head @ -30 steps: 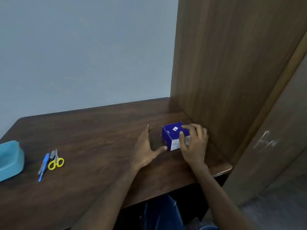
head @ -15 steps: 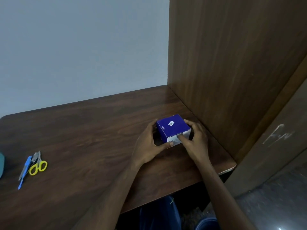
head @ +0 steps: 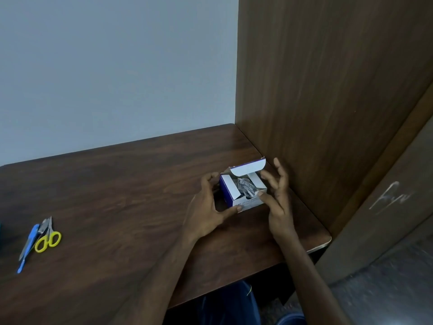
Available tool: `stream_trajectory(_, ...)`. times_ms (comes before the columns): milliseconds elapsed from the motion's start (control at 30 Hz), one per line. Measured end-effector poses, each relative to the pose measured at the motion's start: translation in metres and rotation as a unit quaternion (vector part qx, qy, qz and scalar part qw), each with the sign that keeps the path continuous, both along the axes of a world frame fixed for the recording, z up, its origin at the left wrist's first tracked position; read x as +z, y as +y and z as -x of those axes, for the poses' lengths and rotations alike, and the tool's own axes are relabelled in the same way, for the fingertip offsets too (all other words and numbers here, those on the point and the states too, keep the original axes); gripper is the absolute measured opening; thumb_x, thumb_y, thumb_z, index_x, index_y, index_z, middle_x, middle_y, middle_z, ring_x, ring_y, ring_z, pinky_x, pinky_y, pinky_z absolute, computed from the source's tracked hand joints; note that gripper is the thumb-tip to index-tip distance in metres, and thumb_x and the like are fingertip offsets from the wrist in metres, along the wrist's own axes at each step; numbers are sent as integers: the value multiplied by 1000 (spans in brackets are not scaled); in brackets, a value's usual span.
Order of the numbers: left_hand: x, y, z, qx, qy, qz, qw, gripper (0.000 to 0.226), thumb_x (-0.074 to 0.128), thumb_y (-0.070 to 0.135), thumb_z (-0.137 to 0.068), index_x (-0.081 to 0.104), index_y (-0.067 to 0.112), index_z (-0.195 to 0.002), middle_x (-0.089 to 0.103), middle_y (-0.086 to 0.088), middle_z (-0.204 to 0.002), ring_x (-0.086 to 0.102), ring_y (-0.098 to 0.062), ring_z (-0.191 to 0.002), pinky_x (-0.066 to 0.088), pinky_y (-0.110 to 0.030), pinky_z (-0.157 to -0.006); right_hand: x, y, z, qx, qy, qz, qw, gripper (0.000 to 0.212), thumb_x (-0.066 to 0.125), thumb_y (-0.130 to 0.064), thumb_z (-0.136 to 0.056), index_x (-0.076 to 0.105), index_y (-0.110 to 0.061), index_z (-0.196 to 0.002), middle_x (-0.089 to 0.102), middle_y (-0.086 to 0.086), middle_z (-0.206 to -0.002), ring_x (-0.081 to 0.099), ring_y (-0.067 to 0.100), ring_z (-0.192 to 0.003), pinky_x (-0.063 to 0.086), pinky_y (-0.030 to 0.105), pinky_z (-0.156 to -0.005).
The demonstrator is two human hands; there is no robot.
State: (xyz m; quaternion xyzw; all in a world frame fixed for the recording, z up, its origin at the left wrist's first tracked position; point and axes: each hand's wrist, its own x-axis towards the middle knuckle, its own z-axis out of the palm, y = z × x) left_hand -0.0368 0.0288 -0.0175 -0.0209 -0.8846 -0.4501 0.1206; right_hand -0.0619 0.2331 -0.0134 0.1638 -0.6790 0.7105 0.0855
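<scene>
Blue-and-white small cardboard box (head: 246,203) on dark wooden table (head: 117,195), near brown wooden side panel (head: 328,90), white lid flap (head: 248,169) up, silvery packets (head: 244,186) inside. Left hand (head: 206,207) grips its left side; right hand (head: 278,198) loose, fingers spread, thumb touching front corner.

A plain pale blue-grey wall (head: 112,66) is seen behind, evenly and dimly lit; a dark wood-grain table (head: 112,188) is set against it; a tall brown wooden panel (head: 328,90) is butted against the table's right edge; a duller panel (head: 379,221), marked with white scuffs, is seen farther right; grey speckled floor (head: 389,292) is recorded below.
</scene>
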Motion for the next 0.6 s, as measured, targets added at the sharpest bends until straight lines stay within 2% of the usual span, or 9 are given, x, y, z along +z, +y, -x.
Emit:
stream_trajectory(33,0,0,-1,2,7,7,1000,97,91,65,-71,30,40,-142,53,24,-152,57,5,-134,54,-39,-111,1,0,0,31,-13,8,999,83,53,7,-99,20,-26,-168,58,-13,-153,61,20,-137,50,45,-112)
stream_trajectory(100,3,1,-4,3,28,29,999,86,90,62,-75,35,40,-137,55,26,-146,58,5,-131,56,-41,-106,1,0,1,67,-28,-3,997,89,49,7,-97,16,-35,-167,52,-7,-161,58,23,-142,50,48,-113)
stream_trajectory(167,6,1,-5,-6,52,41,998,87,89,59,-78,37,42,-147,48,26,-154,56,1,-135,56,-42,-106,0,-1,2,78,-27,-28,996,91,52,1,-94,17,-42,-166,50,-4,-163,55,24,-145,46,53,-116)
stream_trajectory(267,8,1,-5,-24,65,33,997,95,89,55,-79,35,43,-156,45,27,-155,56,-4,-137,57,-42,-106,-6,-2,4,53,5,-66,996,86,59,-6,-93,23,-37,-165,44,-9,-166,45,22,-152,39,61,-121)
stream_trajectory(333,6,1,-5,-26,59,25,998,99,90,57,-78,33,45,-158,47,26,-155,56,-3,-137,57,-41,-108,-4,-2,6,-10,28,-111,993,70,63,-21,-95,40,-33,-159,43,-14,-163,42,14,-151,40,55,-122)
stream_trajectory(433,4,-1,-4,-11,24,14,1000,118,88,67,-73,18,46,-166,45,21,-163,54,0,-140,52,-37,-114,-4,-4,9,-108,43,-154,981,36,60,-40,-99,68,-38,-133,47,-11,-151,46,8,-144,47,52,-115)
stream_trajectory(500,2,-1,-4,-6,19,31,999,121,85,71,-73,15,44,-167,39,20,-167,50,-1,-144,50,-38,-116,1,-4,12,-128,44,-194,972,23,60,-48,-99,73,-45,-118,45,-9,-147,46,10,-140,49,52,-112)
stream_trajectory(600,4,-1,-4,-8,23,27,999,118,86,69,-74,17,44,-167,37,23,-166,48,2,-143,50,-36,-116,19,-1,20,-129,50,-374,917,13,69,-50,-96,77,-46,-106,39,-7,-155,41,21,-139,42,51,-112)
